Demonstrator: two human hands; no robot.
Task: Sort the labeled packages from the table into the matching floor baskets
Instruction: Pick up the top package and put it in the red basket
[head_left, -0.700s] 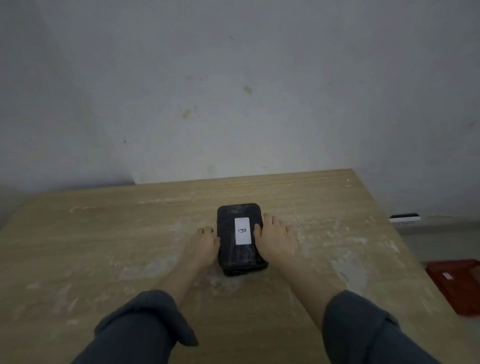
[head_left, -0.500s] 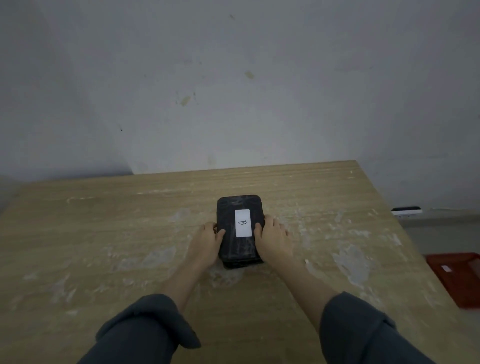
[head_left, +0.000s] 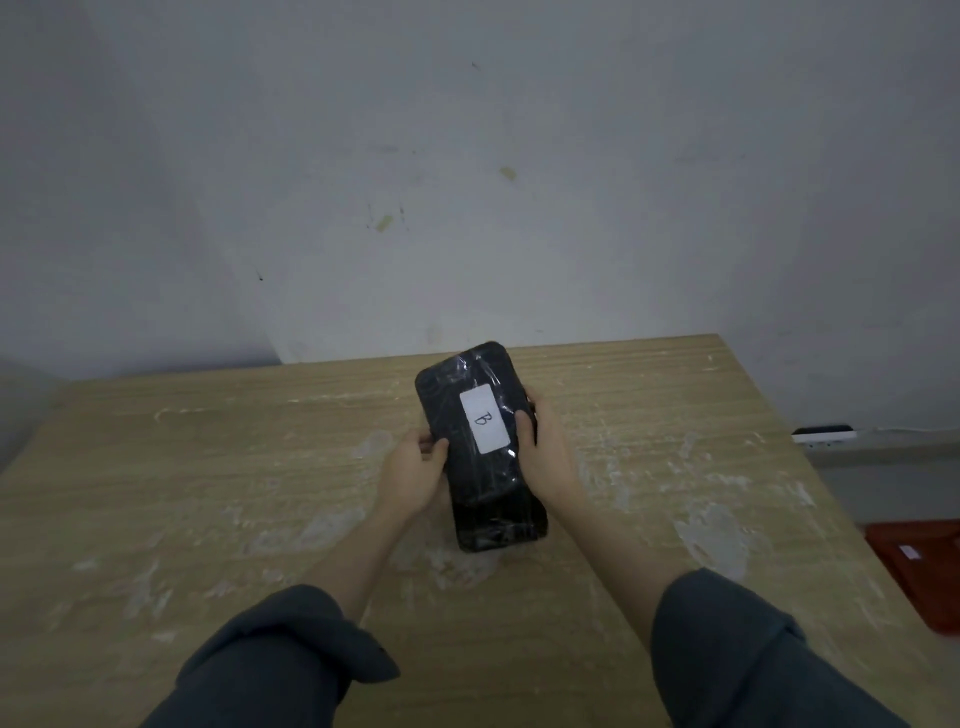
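Note:
A black plastic-wrapped package (head_left: 470, 415) with a white label marked "B" is lifted off the wooden table (head_left: 208, 493), its far end tilted upward. My left hand (head_left: 415, 470) grips its left edge and my right hand (head_left: 545, 452) grips its right edge. Under it a second black package (head_left: 498, 525) lies flat on the table, its far part hidden by the lifted one. No label shows on the lower package.
A red floor basket (head_left: 924, 566) with a small white tag sits on the floor past the table's right edge. A white power strip (head_left: 823, 435) lies by the wall at the right. A pale wall stands right behind the table's far edge.
Both hands closed on the sides of the top package and raised it off the one beneath, tipping its far end up. The lower package now shows.

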